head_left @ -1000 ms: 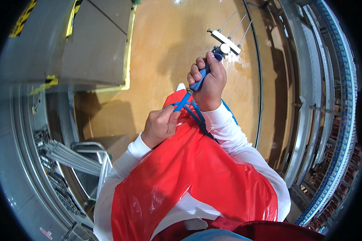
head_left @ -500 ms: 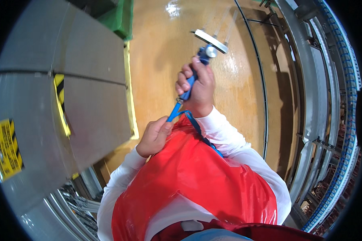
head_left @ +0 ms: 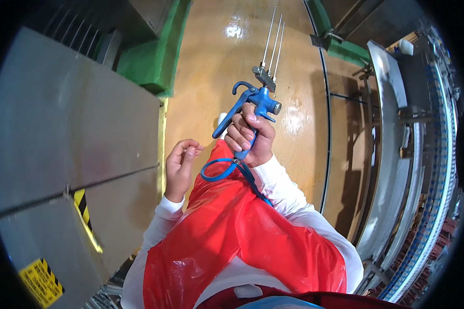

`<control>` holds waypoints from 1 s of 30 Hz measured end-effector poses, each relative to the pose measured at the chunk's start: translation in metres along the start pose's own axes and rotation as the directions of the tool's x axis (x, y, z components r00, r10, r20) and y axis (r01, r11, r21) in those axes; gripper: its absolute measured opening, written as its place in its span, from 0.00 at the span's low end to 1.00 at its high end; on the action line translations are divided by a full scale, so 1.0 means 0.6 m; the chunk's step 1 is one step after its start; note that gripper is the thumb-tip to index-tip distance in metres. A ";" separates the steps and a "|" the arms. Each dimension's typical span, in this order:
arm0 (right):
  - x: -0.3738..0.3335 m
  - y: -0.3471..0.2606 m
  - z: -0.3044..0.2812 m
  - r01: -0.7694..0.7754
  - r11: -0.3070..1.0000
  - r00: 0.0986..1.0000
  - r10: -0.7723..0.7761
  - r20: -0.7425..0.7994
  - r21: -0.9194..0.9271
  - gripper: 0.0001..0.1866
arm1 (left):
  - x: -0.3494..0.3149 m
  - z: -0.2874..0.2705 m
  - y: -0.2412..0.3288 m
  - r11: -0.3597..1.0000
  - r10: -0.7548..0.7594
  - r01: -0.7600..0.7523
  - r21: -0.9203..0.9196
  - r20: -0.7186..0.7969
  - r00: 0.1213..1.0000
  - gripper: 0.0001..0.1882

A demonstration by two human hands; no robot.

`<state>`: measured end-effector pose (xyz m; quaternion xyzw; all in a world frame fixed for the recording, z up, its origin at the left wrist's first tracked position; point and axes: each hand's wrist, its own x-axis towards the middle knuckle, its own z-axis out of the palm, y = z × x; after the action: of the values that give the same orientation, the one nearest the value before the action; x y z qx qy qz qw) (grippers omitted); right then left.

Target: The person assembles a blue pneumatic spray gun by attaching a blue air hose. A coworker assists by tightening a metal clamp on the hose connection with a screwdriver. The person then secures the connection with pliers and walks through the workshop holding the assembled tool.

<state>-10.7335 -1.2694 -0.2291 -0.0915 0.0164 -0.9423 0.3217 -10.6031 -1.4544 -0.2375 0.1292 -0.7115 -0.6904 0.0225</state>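
Observation:
In my right hand (head_left: pixel 253 135) is a blue injector gun (head_left: pixel 265 100), my fingers wrapped round its grip. Its lever stands out on the left, away from the grip. A metal block (head_left: pixel 264 78) at its top carries three long thin needles (head_left: pixel 273 44) pointing away from me. From the grip's lower end hangs a blue cord (head_left: pixel 216 175), looped to the left and running back over my red apron (head_left: pixel 232 221). My left hand (head_left: pixel 179 167) hovers left of the gun, fingers loosely curled and apart, with nothing visible in it.
Grey metal cabinets (head_left: pixel 108 108) with yellow-and-black warning strips line the left. A green base (head_left: pixel 152 64) juts out beyond them. Along the right runs a metal conveyor frame (head_left: pixel 384 201) with a blue-and-white belt edge (head_left: pixel 430 206). Tan floor (head_left: pixel 206 67) stretches ahead between them.
My left hand has let go of the blue cord and moved left. The gun has turned so its lever and needles show clearly, and the cord now hangs in a loop. My view has shifted.

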 end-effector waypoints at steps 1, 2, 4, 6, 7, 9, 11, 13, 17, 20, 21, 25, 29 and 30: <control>0.052 -0.027 -0.018 0.007 1.000 0.999 -0.007 0.033 -0.010 0.12 | 0.071 0.023 0.013 0.996 0.041 -0.041 -0.084 0.000 0.999 0.18; 0.107 -0.051 -0.037 0.020 0.999 0.999 -0.019 0.039 -0.042 0.12 | 0.149 0.047 0.033 0.982 0.083 -0.082 -0.168 0.002 0.997 0.18; 0.212 -0.094 -0.058 -0.010 0.999 1.000 0.011 0.026 -0.041 0.12 | 0.283 0.072 0.071 0.958 0.127 -0.105 -0.267 0.068 0.990 0.21; 0.337 -0.159 -0.070 -0.030 0.999 0.999 0.030 0.012 -0.038 0.12 | 0.430 0.073 0.098 0.972 0.236 -0.231 -0.047 0.173 0.956 0.22; 0.396 -0.190 -0.071 -0.018 0.995 0.999 0.015 -0.031 -0.103 0.12 | 0.503 0.074 0.113 0.952 0.281 -0.302 0.056 0.233 0.931 0.22; 0.496 -0.238 -0.055 0.015 0.979 0.991 -0.041 -0.129 -0.201 0.13 | 0.627 0.070 0.170 0.988 0.149 -0.129 -0.089 0.289 0.946 0.20; 0.573 -0.269 -0.070 0.031 0.935 0.970 -0.113 -0.214 -0.352 0.11 | 0.735 0.053 0.176 0.981 0.042 0.027 -0.191 0.346 0.937 0.19; 0.678 -0.307 -0.082 0.057 0.895 0.961 -0.169 -0.218 -0.442 0.10 | 0.895 0.047 0.159 0.995 0.074 -0.054 -0.087 0.242 0.967 0.18; 0.870 -0.419 -0.165 0.354 0.858 0.859 -0.456 -0.234 -0.372 0.06 | 1.182 0.085 0.146 0.943 0.306 -0.302 0.141 -0.007 0.952 0.15; 1.016 -0.570 -0.234 0.551 0.738 0.687 -0.666 -0.291 -0.389 0.07 | 1.313 0.129 0.236 0.881 0.473 -0.470 0.060 -0.173 0.864 0.11; 1.069 -0.622 -0.255 0.586 0.707 0.630 -0.705 -0.326 -0.396 0.08 | 1.357 0.130 0.255 0.820 0.572 -0.563 0.098 -0.109 0.813 0.10; 1.302 -0.801 -0.293 0.635 0.703 0.620 -0.711 -0.331 -0.321 0.11 | 1.531 0.155 0.352 0.848 -0.009 -0.377 0.373 0.721 0.693 0.20; 1.497 -0.902 -0.289 0.591 0.702 0.648 -0.706 -0.285 -0.397 0.11 | 1.762 0.250 0.309 0.677 0.244 -0.615 0.404 0.666 0.705 0.28; 1.541 -0.915 -0.288 0.569 0.692 0.652 -0.709 -0.270 -0.445 0.13 | 1.826 0.269 0.296 0.672 0.253 -0.630 0.391 0.678 0.690 0.28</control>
<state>-11.8141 -1.4024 -0.1998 0.0635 0.2043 -0.9745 -0.0674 -11.7219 -1.5297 -0.2298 -0.2698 -0.8715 -0.4054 -0.0580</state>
